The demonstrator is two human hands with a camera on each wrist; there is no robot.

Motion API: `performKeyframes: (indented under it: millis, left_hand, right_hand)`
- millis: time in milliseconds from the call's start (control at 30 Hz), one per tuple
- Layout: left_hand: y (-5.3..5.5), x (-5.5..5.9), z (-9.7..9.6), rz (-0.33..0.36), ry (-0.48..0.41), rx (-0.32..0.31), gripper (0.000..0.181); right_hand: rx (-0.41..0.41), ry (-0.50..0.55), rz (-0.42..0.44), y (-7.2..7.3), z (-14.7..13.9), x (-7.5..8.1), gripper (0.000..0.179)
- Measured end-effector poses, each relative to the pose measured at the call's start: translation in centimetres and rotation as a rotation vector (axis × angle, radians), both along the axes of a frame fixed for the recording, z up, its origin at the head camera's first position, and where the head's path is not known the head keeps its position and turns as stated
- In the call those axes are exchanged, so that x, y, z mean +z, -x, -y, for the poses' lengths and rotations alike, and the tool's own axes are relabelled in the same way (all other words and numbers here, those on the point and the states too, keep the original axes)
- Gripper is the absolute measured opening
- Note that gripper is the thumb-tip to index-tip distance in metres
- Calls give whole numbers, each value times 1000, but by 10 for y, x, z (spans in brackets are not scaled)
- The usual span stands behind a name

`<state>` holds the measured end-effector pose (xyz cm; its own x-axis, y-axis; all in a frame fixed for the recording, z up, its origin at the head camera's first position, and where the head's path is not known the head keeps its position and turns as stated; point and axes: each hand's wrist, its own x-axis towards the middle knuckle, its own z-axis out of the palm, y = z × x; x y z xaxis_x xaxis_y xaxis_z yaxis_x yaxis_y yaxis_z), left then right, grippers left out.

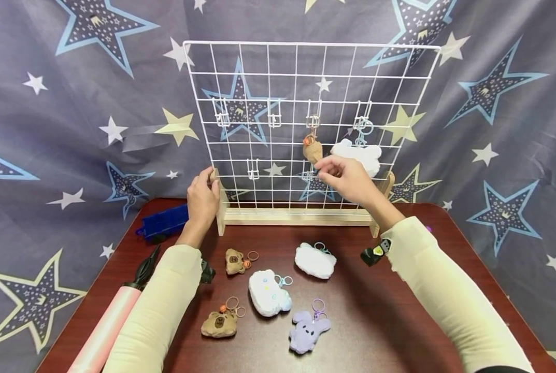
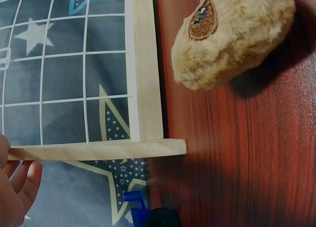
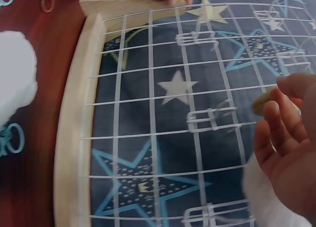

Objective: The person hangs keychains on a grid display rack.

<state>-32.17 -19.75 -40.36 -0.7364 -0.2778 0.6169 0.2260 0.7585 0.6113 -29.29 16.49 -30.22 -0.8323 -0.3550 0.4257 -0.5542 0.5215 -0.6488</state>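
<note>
A small brown plush keychain [image 1: 312, 149] with an orange ball hangs from a hook on the white wire grid rack [image 1: 296, 219]. My right hand [image 1: 347, 177] pinches its lower end between thumb and fingers; in the right wrist view the hand [image 3: 296, 138] covers most of it. Beside it on the right hangs a white plush keychain [image 1: 373, 157] on a blue ring, partly behind that hand. My left hand [image 1: 203, 197] grips the top of the rack's left wooden upright [image 1: 223, 207]. The left wrist view shows those fingers curled at the upright's end [image 2: 98, 151].
On the table lie two brown plush keychains [image 1: 234, 261] [image 1: 219, 325], two white ones [image 1: 264, 295] [image 1: 315, 260] and a purple one [image 1: 304, 334]. Left of the rack are a blue object [image 1: 165, 223] and a pink cylinder with a black end [image 1: 110, 326]. Other hooks [image 1: 274, 120] on the grid hold nothing.
</note>
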Motion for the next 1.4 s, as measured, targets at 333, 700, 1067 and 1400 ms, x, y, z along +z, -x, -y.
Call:
performKeyframes:
  millis: [333, 700, 1067, 1400]
  left_hand:
    - [0, 0, 1, -1, 1, -1, 38]
    - [2, -1, 1, 0, 6, 1, 38]
    - [1, 0, 1, -6, 8, 1, 38]
    - [2, -1, 1, -2, -1, -2, 38]
  right_hand:
    - [54, -14, 105, 1, -7, -47, 17]
    - [20, -70, 193, 8, -18, -95, 17]
    - [28, -117, 256, 9, -28, -138, 19]
    - [139, -175, 355, 8, -34, -169, 25]
